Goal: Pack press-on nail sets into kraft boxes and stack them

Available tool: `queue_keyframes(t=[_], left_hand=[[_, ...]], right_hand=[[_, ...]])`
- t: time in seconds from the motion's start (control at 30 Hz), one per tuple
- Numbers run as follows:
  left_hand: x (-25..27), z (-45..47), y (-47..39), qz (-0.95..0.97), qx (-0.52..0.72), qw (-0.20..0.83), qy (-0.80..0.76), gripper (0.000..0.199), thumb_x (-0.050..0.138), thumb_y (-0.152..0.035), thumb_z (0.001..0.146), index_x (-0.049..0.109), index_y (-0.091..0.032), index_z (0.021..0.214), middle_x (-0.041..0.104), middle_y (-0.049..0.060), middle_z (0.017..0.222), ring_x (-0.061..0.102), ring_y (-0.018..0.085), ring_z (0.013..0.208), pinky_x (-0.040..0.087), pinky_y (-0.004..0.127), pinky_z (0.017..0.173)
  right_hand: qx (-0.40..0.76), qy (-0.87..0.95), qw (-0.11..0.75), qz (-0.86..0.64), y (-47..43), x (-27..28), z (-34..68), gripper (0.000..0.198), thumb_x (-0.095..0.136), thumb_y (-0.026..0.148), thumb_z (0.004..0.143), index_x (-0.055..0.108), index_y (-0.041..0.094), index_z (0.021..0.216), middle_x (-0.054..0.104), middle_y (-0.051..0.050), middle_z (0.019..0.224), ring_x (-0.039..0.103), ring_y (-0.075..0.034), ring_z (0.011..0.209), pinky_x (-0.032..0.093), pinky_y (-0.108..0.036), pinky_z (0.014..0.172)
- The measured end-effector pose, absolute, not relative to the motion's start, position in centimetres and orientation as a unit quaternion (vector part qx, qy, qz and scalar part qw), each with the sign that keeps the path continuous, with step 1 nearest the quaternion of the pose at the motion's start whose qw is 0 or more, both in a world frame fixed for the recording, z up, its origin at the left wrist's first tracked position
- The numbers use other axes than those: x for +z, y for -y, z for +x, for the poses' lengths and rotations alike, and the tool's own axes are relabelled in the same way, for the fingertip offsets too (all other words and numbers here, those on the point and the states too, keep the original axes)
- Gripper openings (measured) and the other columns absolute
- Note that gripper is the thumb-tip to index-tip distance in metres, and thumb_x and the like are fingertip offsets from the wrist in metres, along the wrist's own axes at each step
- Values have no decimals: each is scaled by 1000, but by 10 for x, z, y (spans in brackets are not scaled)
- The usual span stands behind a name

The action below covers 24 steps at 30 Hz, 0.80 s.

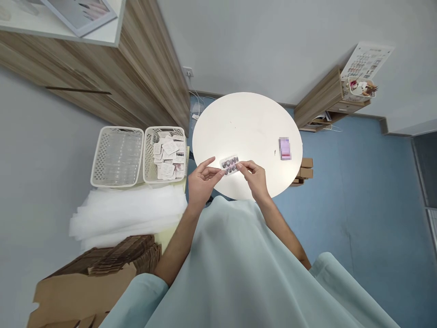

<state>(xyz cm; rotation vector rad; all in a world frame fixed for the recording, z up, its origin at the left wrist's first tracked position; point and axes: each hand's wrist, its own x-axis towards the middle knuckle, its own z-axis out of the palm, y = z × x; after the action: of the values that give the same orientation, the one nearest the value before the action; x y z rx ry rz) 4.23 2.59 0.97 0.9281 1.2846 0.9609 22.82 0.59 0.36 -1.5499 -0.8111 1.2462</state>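
1. White oval bench (249, 118) stood on blue floor (341, 200).
2. Card of dark purplish pieces (229, 164) was between both hands, over the bench's near-left part.
3. Right hand (257, 180): grip closed, thumb and forefinger pinching the card's right edge.
4. Left hand (200, 184): thumb at lower-left corner, forefinger spread away; could not tell whether grip was clamped.
5. Purple packet (285, 149), blurred, lay well right.

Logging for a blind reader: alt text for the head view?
A left-hand grip and right-hand grip hold a card of dark pieces over a white table. A purple packet lies on the table; baskets stand left.
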Motion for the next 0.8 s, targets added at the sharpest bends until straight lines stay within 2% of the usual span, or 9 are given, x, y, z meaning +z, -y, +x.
queue_keyframes(t=[0.1, 0.2, 0.3, 0.4, 0.5, 0.57, 0.63, 0.7, 0.8], left_hand=[[10, 48, -22, 448, 428, 532, -577, 72, 91, -47, 80, 69, -17, 141, 83, 6, 95, 78, 24, 93, 61, 42, 97], [9, 55, -18, 516, 436, 436, -594, 63, 85, -42, 87, 68, -21, 144, 83, 3, 96, 77, 22, 91, 61, 42, 98], [3, 64, -15, 576, 433, 353, -597, 54, 81, -39, 91, 70, -24, 142, 83, 1, 94, 76, 21, 89, 61, 41, 97], [-3, 70, -12, 598, 431, 319, -595, 48, 78, -41, 94, 72, -25, 138, 83, 1, 91, 76, 20, 88, 61, 41, 96], [-1, 70, -12, 589, 425, 375, -576, 55, 82, -47, 90, 71, -25, 139, 84, 4, 104, 77, 23, 101, 60, 44, 101], [4, 66, -14, 552, 412, 465, -556, 63, 85, -52, 87, 70, -24, 141, 82, 9, 122, 75, 26, 115, 60, 44, 102], [9, 61, -18, 495, 384, 565, -536, 64, 83, -58, 87, 72, -22, 139, 79, 13, 131, 74, 29, 120, 60, 43, 98], [13, 58, -21, 445, 347, 644, -516, 61, 80, -62, 89, 76, -19, 132, 80, 15, 124, 76, 29, 113, 59, 40, 92], [19, 61, -20, 411, 308, 695, -503, 55, 82, -64, 86, 82, -18, 117, 82, 12, 99, 75, 26, 94, 56, 37, 79]], right_hand=[[404, 401, 473, -672, -5, 7, 227, 48, 80, 62, 87, 81, 25, 117, 74, -9, 119, 68, -22, 100, 57, -34, 78], [376, 444, 471, -663, -5, 12, 221, 68, 84, 62, 85, 69, 29, 142, 67, -11, 147, 66, -29, 130, 60, -43, 101], [390, 451, 477, -646, -6, 14, 212, 76, 87, 63, 84, 63, 31, 149, 65, -10, 153, 64, -31, 139, 55, -50, 116], [409, 438, 496, -629, -9, 13, 211, 71, 85, 62, 86, 64, 31, 147, 68, -8, 150, 67, -29, 135, 53, -50, 119], [456, 431, 510, -588, -15, 12, 226, 71, 88, 62, 83, 66, 31, 144, 71, -8, 148, 68, -29, 136, 53, -49, 118], [513, 432, 509, -539, -19, 12, 243, 75, 91, 61, 80, 67, 31, 144, 71, -9, 147, 65, -30, 140, 52, -49, 119], [586, 427, 494, -480, -22, 12, 263, 79, 93, 64, 76, 68, 30, 143, 72, -11, 147, 63, -32, 143, 52, -50, 118], [652, 408, 471, -433, -23, 11, 280, 87, 93, 71, 70, 69, 29, 143, 72, -13, 147, 64, -35, 141, 55, -51, 113], [703, 377, 451, -401, -23, 6, 295, 99, 94, 78, 60, 70, 28, 142, 72, -16, 146, 67, -37, 136, 59, -50, 104]])
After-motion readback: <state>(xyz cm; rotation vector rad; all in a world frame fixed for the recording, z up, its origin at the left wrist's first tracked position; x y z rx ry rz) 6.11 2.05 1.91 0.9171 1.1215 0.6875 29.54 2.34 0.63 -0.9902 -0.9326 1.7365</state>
